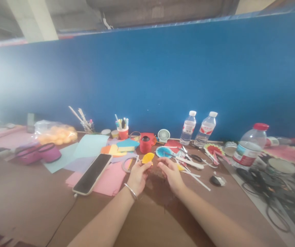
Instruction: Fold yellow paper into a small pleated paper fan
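Note:
A small yellow pleated paper fan (148, 157) is pinched between the thumb and fingers of my left hand (138, 176), which wears a silver bangle (130, 191). To its right, my right hand (172, 173) is apart from the fan, its fingers loosely curled with a gap between thumb and forefinger; nothing shows in it. Just beyond the hands stands a red roll of tape or small pot (145, 144). A blue pleated paper rosette (164, 151) lies behind my right hand, and white paper strips (196, 178) are scattered to its right.
Pink paper sheets (110, 178) lie left under a phone (93, 174). Water bottles (188, 128) stand at the back near the blue partition (147, 79). A red-capped bottle (250, 147) and black cables (273, 192) are at right. Scissors (197, 158) and a mouse-like object (217, 180) lie nearer.

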Available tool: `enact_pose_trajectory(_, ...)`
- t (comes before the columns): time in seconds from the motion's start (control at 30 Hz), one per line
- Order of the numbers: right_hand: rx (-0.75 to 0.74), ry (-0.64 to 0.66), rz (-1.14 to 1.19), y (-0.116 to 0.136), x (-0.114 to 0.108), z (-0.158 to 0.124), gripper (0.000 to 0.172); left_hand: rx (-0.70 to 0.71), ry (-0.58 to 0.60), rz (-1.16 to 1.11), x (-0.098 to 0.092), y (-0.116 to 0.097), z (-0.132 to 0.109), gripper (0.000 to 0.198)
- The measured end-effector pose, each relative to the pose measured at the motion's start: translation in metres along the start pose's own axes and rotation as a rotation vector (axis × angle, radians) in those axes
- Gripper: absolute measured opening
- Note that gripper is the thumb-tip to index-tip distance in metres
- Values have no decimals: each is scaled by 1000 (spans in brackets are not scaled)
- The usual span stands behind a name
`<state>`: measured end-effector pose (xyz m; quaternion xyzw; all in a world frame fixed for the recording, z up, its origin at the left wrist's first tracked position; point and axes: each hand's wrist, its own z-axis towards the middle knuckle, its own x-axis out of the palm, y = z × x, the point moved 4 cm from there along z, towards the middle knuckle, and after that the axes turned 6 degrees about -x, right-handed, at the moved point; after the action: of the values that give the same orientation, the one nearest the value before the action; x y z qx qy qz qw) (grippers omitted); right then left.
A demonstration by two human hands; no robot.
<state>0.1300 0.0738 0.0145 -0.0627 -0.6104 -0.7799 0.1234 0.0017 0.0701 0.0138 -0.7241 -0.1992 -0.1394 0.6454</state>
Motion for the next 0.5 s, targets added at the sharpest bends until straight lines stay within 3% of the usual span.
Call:
enact_pose_trajectory(0.1, 39, 55, -19, -1, 6, -4, 23, -32, 69, -49, 1, 2, 2, 19)
enact_pose_trajectory(0.3, 303, 180, 214, -7, 22, -16, 27, -28, 129, -76, 4, 1, 1, 23)
enact_pose_trajectory(0.5, 327, 163, 212, -4, 26, -19, 29, 58, 101, 1, 5, -3, -2, 27)
